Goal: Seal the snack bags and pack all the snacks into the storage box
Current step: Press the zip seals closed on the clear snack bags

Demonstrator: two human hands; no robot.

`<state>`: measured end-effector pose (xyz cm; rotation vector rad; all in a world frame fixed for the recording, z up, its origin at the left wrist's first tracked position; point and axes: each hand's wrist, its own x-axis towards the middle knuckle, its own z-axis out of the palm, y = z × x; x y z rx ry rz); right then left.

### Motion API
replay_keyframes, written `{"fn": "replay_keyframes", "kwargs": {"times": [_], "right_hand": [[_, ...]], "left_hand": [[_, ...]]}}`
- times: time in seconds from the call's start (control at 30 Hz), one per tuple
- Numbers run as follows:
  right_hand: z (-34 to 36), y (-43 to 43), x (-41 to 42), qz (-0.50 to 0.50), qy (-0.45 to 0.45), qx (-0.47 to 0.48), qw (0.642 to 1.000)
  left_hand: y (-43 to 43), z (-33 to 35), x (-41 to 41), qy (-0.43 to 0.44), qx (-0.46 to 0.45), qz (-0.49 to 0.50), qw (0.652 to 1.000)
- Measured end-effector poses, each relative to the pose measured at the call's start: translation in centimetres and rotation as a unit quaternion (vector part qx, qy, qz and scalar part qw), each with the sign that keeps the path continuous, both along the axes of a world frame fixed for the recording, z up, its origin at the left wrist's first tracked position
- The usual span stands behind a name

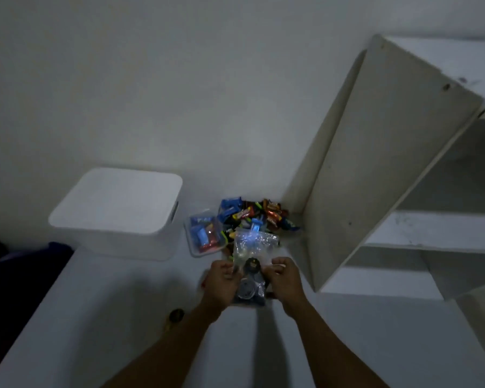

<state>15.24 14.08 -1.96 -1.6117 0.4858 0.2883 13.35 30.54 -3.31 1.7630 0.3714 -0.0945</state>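
I hold a clear plastic snack bag (254,249) upright over the white table. My left hand (221,278) pinches its left edge and my right hand (283,277) pinches its right edge. Dark round snacks show inside the bag between my hands. Behind it lies a pile of colourful wrapped snacks (259,215). A second clear bag (205,233) with blue and red snacks lies flat to the left of the pile. The white storage box (118,211) stands at the left with its lid on.
A white shelf unit (375,169) rises at the right, its side panel close to the snack pile. A small dark and yellow object (175,317) lies on the table (109,317) near my left forearm. The table's left edge drops into a dark area.
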Motion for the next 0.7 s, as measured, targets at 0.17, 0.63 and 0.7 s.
{"fn": "replay_keyframes", "kwargs": {"times": [0.17, 0.63, 0.7], "right_hand": [[-5.7, 2.3, -3.5, 0.047, 0.071, -0.011, 0.996], [-11.1, 2.2, -6.2, 0.241, 0.032, -0.169, 0.955], [-11.2, 2.3, -6.2, 0.269, 0.031, -0.185, 0.945]], "left_hand": [[1.9, -4.6, -4.5, 0.100, 0.092, -0.051, 0.989], [3.1, -9.4, -7.3, 0.114, 0.349, -0.177, 0.913], [2.9, -9.3, -7.2, 0.130, 0.370, -0.212, 0.895]]}}
